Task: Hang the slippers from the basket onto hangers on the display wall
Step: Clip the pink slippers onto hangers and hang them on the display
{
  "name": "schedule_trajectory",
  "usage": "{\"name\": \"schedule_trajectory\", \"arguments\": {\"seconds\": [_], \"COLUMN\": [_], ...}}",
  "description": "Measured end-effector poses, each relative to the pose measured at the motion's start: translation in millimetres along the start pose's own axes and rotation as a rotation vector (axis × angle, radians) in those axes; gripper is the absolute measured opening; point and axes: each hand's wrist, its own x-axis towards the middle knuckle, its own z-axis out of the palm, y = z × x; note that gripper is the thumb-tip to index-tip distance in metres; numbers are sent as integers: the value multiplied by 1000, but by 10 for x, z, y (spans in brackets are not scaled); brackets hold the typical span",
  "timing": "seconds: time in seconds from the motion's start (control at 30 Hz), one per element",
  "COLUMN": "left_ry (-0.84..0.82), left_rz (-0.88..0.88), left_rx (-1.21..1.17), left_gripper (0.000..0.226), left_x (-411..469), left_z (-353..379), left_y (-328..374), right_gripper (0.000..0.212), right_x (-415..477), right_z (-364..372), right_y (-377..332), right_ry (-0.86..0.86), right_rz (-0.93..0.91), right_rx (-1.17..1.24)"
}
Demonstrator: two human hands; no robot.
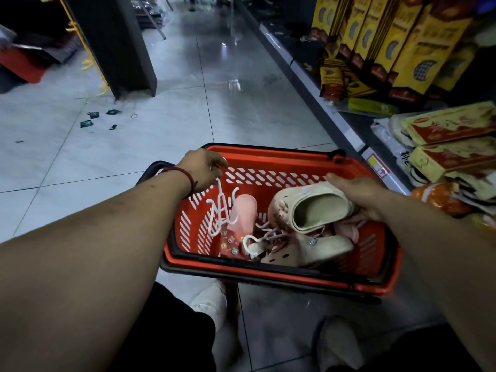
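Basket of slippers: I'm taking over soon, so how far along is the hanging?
Done: no hung slippers show. In hand: left hand pinches a hanger, right hand holds a cream slipper at the basket. Left: pink slippers and more hangers lie inside.

A red slotted plastic basket [281, 167] has a black rim. It holds cream foam clogs [311, 208], a pink slipper [243, 210] and white plastic hangers [218, 213].
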Motion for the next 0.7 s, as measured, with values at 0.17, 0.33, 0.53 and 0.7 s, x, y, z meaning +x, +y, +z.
{"name": "schedule_trajectory", "arguments": {"seconds": [0.17,0.33,0.53,0.7], "left_ry": [-30,-59,-99,-72], "left_rz": [50,68,62,87], "left_rx": [27,39,45,17], "left_gripper": [28,30,30,31], "left_x": [45,84,135,100], "left_z": [82,154,198,156], "left_y": [152,241,264,319], "right_gripper": [24,20,41,37], "right_x": [123,-18,-84,-149], "right_z": [-25,25,381,549], "right_y": [27,-40,312,424], "right_ry": [249,159,-411,-358], "right_rz": [-270,-496,-239,-213], "right_rx": [-354,-573,-1113,-1128]}}
